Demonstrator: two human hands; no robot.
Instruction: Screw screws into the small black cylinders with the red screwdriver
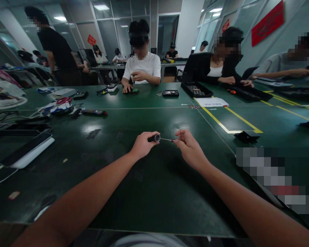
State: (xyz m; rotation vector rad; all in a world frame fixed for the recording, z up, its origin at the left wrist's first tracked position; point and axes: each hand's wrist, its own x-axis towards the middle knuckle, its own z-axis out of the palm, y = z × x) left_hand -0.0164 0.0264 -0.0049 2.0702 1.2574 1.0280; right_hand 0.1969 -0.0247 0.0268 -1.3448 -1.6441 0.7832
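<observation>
My left hand (143, 144) is closed around a short black cylinder (157, 138), whose round, pale-rimmed end faces right and toward me. Between the thumb and fingers of my right hand (190, 147) is a thin metal rod (166, 139) with a red part by the fingertips. The rod runs left to the cylinder's round end; whether its tip goes inside or only touches is too small to tell. Both hands are raised slightly above the green tabletop (154, 192).
To the left lie a black-and-white device (27, 151) with a cable, a pen-shaped tool (94, 112) and red-handled scissors (64, 100). Across the table a person in a white shirt (142, 70) works near a black box (170, 93). Black trays (197, 91) stand at right; a small black piece (247, 137) lies nearer.
</observation>
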